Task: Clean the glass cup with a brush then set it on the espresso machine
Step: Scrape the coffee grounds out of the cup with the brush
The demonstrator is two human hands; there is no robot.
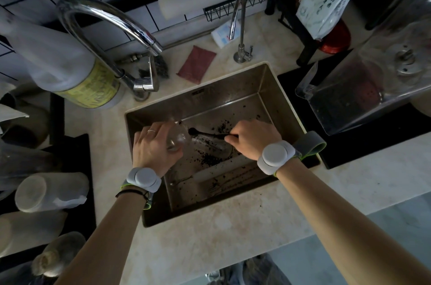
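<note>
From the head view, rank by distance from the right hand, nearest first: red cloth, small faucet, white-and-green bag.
Measured from the right hand:
1. Red cloth, on the counter behind the sink.
2. Small faucet, at the sink's back right corner; close to the cloth, nearly tied.
3. White-and-green bag, hanging far right.

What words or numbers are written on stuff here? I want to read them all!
Nothing here reads clearly.
Yellow label on the white bottle: print too blurred to read.
White and green bag: grey lettering too blurred to read.
Small white and blue packet behind the sink: marks too small to read.
</note>
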